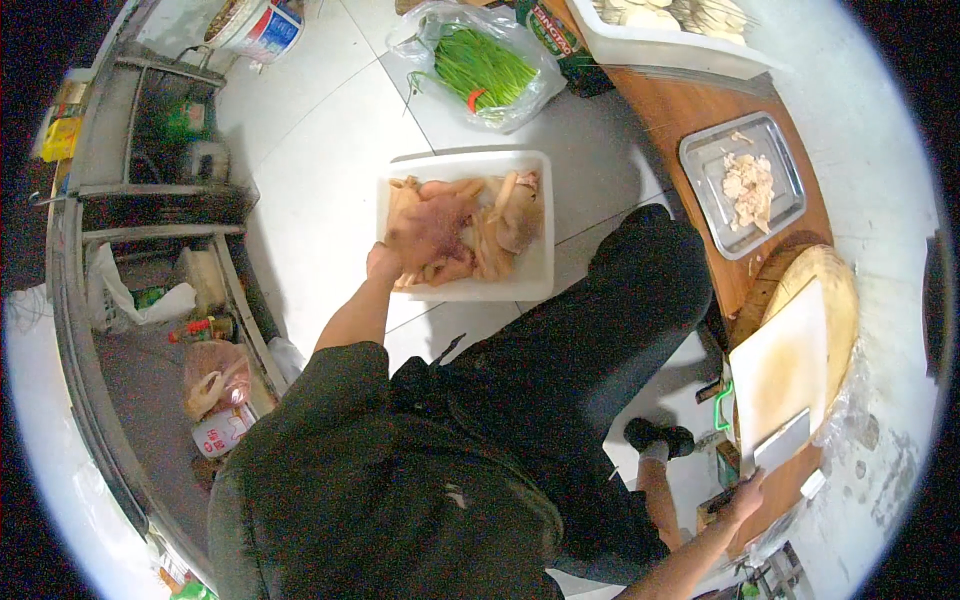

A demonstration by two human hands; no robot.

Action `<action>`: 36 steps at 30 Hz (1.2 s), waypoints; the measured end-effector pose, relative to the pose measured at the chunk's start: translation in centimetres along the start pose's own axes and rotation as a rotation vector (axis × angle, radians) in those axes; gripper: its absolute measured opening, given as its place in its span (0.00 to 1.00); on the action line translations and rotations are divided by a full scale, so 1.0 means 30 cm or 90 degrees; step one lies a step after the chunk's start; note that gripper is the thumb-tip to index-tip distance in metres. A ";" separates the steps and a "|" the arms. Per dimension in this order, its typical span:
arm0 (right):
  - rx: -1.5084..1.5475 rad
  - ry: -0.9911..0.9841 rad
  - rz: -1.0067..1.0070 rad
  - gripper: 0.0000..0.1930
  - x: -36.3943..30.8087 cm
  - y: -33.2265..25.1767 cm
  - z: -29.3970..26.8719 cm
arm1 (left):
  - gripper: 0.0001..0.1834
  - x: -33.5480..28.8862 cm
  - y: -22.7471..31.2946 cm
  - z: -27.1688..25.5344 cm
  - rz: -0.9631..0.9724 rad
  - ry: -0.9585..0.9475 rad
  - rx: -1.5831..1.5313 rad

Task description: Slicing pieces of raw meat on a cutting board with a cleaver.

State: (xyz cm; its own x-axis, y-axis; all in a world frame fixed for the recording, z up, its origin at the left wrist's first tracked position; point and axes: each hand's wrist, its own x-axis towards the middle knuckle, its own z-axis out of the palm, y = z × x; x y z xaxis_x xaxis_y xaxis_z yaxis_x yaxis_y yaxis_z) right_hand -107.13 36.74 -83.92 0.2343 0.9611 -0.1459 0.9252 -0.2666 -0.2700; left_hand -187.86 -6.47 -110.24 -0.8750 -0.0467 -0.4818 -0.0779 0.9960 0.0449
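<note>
Black shirt [380,480], cleaver [784,442] aslant forward-right

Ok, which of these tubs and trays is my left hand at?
The white tub on the floor, with raw meat in it; your left hand is at its left side. The metal tray and the other white tub stand farther right.

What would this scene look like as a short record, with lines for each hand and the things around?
Left hand: at the left edge of the white tub, by the raw poultry; its grip is unclear
Right hand: holding a broad-bladed knife
Floor: the tub, plus green stalks in a clear bag
Table: metal tray of pale pieces; white board on a round wooden block
</note>
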 end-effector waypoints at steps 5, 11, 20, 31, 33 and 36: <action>-0.097 0.004 -0.032 0.19 -0.062 -0.154 -0.114 | 0.23 -0.062 0.323 -0.086 0.263 0.084 -0.074; 0.277 0.018 0.064 0.19 -0.030 -0.261 0.027 | 0.16 -0.557 0.980 -0.590 0.651 0.181 -0.378; 0.404 0.075 0.120 0.17 -0.125 -0.291 -0.075 | 0.10 -1.747 1.553 -0.391 1.478 -0.148 -0.292; 0.241 0.096 0.157 0.21 -0.006 -0.210 -0.108 | 0.11 -1.965 1.656 0.182 1.408 -0.020 -0.073; 0.234 0.098 0.172 0.21 0.019 -0.177 -0.100 | 0.12 -1.975 1.671 0.187 1.310 0.025 0.043; 0.225 0.086 0.183 0.21 0.041 -0.186 -0.083 | 0.14 -1.956 1.693 0.189 1.268 0.098 0.239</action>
State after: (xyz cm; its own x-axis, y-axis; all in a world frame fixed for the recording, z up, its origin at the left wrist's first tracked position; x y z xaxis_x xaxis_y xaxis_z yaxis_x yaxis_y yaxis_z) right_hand -111.26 39.60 -80.21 0.5243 0.8394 -0.1435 0.6647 -0.5087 -0.5471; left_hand -137.76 47.30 -84.67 0.3689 0.9274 0.0617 0.9143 -0.3740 0.1554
